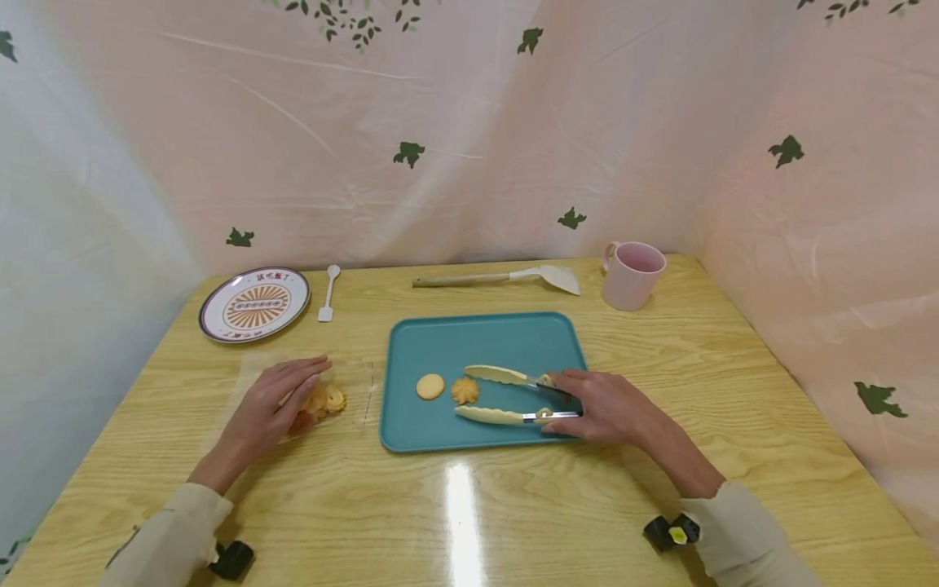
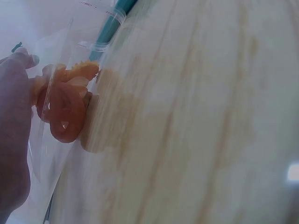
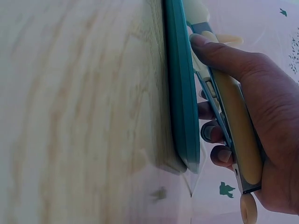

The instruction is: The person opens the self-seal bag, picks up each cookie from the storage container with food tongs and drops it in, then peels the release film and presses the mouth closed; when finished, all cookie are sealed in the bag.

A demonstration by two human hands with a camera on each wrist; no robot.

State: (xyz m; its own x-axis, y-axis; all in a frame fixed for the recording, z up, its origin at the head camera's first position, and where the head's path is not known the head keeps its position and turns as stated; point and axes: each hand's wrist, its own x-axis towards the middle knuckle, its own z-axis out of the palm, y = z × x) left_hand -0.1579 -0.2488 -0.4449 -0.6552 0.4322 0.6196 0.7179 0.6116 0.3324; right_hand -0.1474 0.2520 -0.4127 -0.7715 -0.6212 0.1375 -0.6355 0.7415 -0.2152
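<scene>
My right hand (image 1: 612, 408) grips a pair of tongs (image 3: 238, 126) with cream scalloped tips and metal arms, low over the teal tray (image 1: 484, 338). The tong tips stand apart, one on either side of a flower-shaped cookie (image 1: 465, 390); whether they touch it I cannot tell. Left of it on the tray lies a smooth round cookie (image 1: 429, 386). My left hand (image 1: 267, 403) rests at a clear plastic bag (image 1: 358, 391), its fingers fairly straight. Inside the bag are several cookies (image 2: 67, 109), some ring-shaped and reddish brown, partly hidden by the hand in the head view.
A patterned plate (image 1: 255, 304) and a small white spoon-like utensil (image 1: 329, 293) lie at the back left. Behind the tray is a spatula (image 1: 495, 279) with a wooden handle. A pink mug (image 1: 632, 277) stands at the back right, near the curtain.
</scene>
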